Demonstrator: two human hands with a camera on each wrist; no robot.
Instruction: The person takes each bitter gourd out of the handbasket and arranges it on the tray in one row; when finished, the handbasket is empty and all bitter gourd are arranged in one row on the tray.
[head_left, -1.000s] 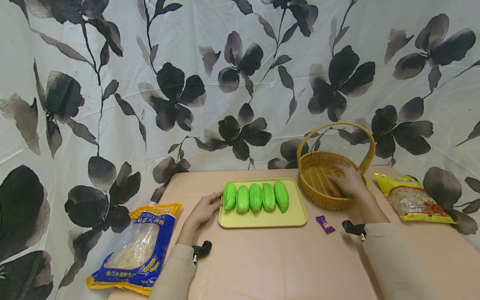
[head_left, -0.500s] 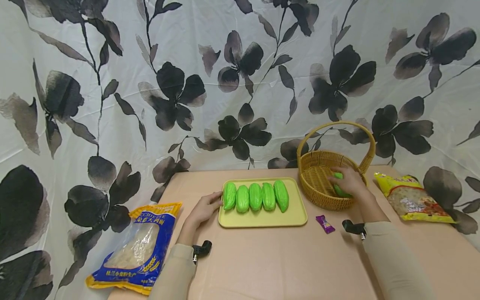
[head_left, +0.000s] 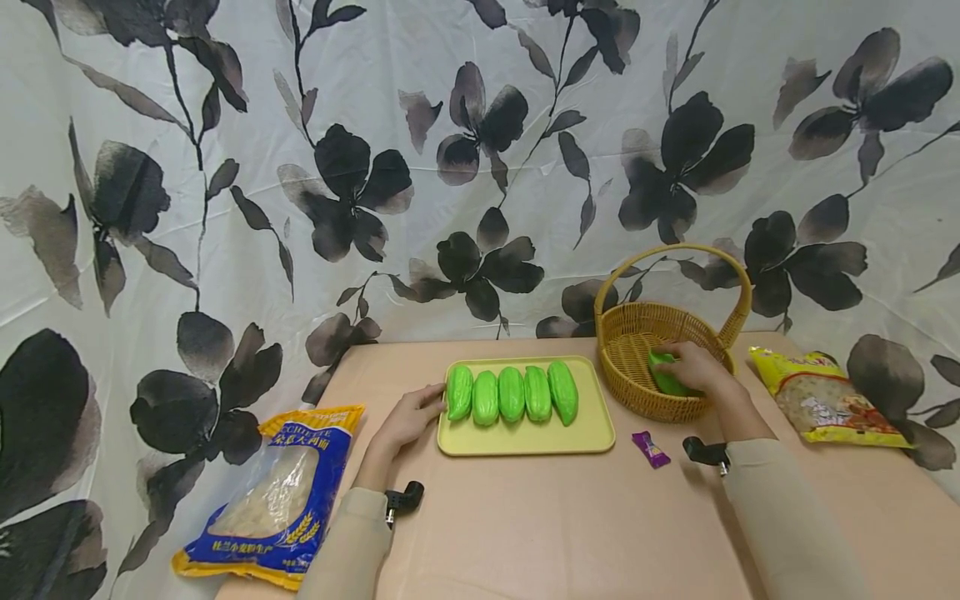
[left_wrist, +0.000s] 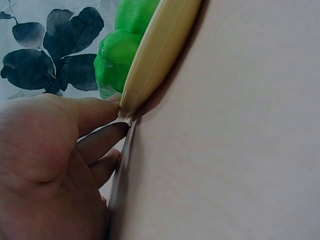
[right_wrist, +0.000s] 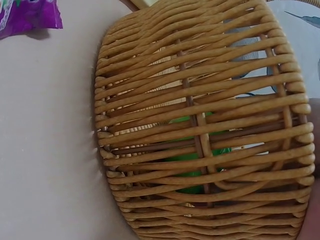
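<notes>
Several smooth green cucumber-like vegetables point(head_left: 512, 395) stand side by side in a row on a yellow tray point(head_left: 525, 444). My left hand point(head_left: 405, 419) is at the tray's left end, thumb and index finger pinching its rim point(left_wrist: 131, 95). My right hand point(head_left: 701, 371) reaches into a wicker basket point(head_left: 652, 407) with a tall arched handle. There it holds another green cucumber-like vegetable point(head_left: 663, 373), partly covered by the fingers. Through the basket's weave the right wrist view shows a piece of green; the fingers are mostly hidden there.
A small purple candy packet point(head_left: 650, 449) lies between tray and basket. Left of the left arm is a blue and yellow pasta bag point(head_left: 277, 500). A yellow snack bag point(head_left: 832, 396) lies right of the basket. A floral cloth point(head_left: 480, 167) hangs behind the table.
In the basket, the green vegetable has come into view, shifted left and turned under my right hand's fingers. My left hand stays at the tray's end.
</notes>
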